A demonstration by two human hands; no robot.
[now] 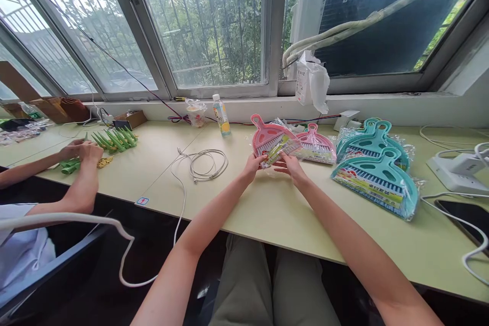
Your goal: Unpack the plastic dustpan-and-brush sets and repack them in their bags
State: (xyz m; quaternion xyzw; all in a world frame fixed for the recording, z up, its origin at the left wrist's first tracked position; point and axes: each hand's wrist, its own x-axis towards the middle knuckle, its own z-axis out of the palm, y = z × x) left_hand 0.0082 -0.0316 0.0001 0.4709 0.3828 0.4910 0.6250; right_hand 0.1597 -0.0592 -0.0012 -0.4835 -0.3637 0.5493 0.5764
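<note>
A pink dustpan and brush set (270, 138) in clear wrapping is held up between my hands, tilted, above the table. My left hand (253, 165) grips its lower left corner. My right hand (292, 167) has its thumb on the lower right edge, with its fingers underneath. Just behind, to the right, lies another wrapped pink set (315, 145). Further right are wrapped teal dustpan sets: one (376, 186) in front and others (372, 138) behind it, partly overlapping.
On the pale table (153, 183) are a coiled white cable (208, 164), a bottle (222, 116), a power strip (454, 173) and a phone (464, 216). At the left, another person's hands (86, 152) work beside green items (114, 139).
</note>
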